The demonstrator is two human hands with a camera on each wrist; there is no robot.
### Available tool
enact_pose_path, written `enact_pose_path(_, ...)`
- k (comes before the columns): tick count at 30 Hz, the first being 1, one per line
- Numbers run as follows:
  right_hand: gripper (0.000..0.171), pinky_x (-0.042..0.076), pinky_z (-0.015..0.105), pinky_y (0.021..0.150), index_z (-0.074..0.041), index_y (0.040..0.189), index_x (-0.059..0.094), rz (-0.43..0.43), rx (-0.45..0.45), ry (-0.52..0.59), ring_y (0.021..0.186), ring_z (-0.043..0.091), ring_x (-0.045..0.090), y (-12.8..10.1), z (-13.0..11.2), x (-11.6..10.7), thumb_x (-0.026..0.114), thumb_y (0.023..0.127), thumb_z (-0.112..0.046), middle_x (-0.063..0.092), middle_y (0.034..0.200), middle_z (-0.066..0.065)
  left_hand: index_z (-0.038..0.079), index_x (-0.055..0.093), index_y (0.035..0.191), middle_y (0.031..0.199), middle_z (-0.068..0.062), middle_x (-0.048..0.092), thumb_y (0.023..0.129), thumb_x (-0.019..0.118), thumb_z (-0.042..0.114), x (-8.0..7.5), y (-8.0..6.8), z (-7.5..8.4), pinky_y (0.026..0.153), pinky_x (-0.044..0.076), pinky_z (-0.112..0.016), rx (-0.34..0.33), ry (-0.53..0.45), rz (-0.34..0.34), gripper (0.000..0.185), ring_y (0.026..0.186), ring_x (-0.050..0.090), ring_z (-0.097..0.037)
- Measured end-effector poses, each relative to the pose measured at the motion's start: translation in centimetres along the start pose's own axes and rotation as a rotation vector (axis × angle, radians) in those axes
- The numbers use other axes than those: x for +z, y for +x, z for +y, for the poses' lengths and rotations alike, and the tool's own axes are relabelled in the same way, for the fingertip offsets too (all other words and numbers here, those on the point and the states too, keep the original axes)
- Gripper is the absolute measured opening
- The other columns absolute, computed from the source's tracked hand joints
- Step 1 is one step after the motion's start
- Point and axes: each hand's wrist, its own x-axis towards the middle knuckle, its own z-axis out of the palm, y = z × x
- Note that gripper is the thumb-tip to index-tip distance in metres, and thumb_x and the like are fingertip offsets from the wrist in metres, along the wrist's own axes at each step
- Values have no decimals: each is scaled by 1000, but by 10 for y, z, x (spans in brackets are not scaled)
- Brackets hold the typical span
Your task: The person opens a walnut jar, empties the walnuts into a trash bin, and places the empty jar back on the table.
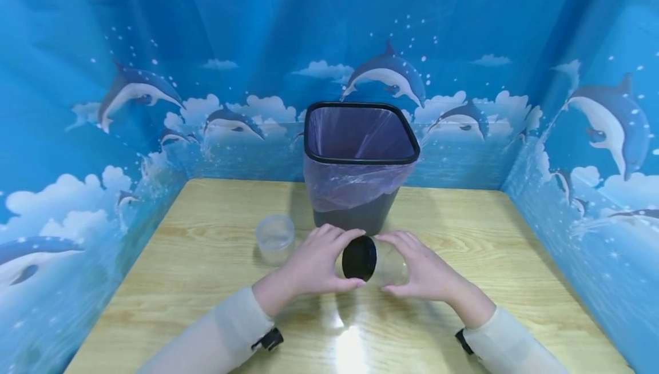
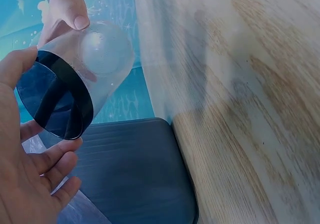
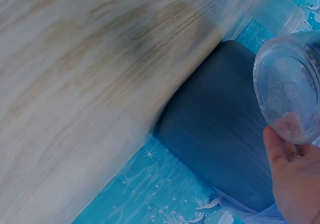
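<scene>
A clear plastic jar (image 1: 389,263) with a black lid (image 1: 359,258) is held sideways above the table, in front of the bin. My left hand (image 1: 320,262) grips the lid end, thumb and fingers spread around its rim. Around the clear body near the base, my right hand (image 1: 424,268) holds from the other side. In the left wrist view the glossy lid (image 2: 56,94) faces my left palm. The right wrist view shows the jar's round base (image 3: 287,94), with right fingers touching it. No contents can be made out inside the jar.
Just behind the hands stands a dark bin (image 1: 352,217) lined with a thin translucent bag (image 1: 355,182). A clear, lidless plastic container (image 1: 275,239) stands on the wooden table (image 1: 206,254) to the left. Blue dolphin-print curtains (image 1: 247,31) enclose the back and sides.
</scene>
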Motion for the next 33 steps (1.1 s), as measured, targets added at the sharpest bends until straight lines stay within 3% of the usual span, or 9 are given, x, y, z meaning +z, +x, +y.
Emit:
enact_pose_path(12, 101, 49, 50, 99, -16, 151, 39, -17, 13, -13, 127, 22, 48, -3, 1, 0, 90, 66, -38, 49, 139, 1, 21, 38, 154, 133, -3, 59, 83, 65, 69, 1, 0, 1, 103, 42, -45, 33, -31, 1, 90, 121, 50, -21)
enact_pose_path(26, 98, 47, 47, 103, -13, 146, 43, -28, 122, 66, 124, 17, 51, -10, 15, -12, 92, 63, -30, 49, 138, -4, 22, 38, 154, 145, 1, 52, 84, 69, 63, -3, -12, -7, 111, 33, -48, 16, -117, 30, 87, 128, 46, -18)
enact_pose_path(33, 95, 48, 48, 99, -9, 145, 40, -38, 176, 118, 119, 22, 54, -14, 28, -18, 92, 67, -28, 51, 135, 2, 20, 40, 152, 145, 3, 51, 85, 70, 59, -9, -18, -14, 113, 32, -48, -7, -145, 67, 84, 131, 46, -18)
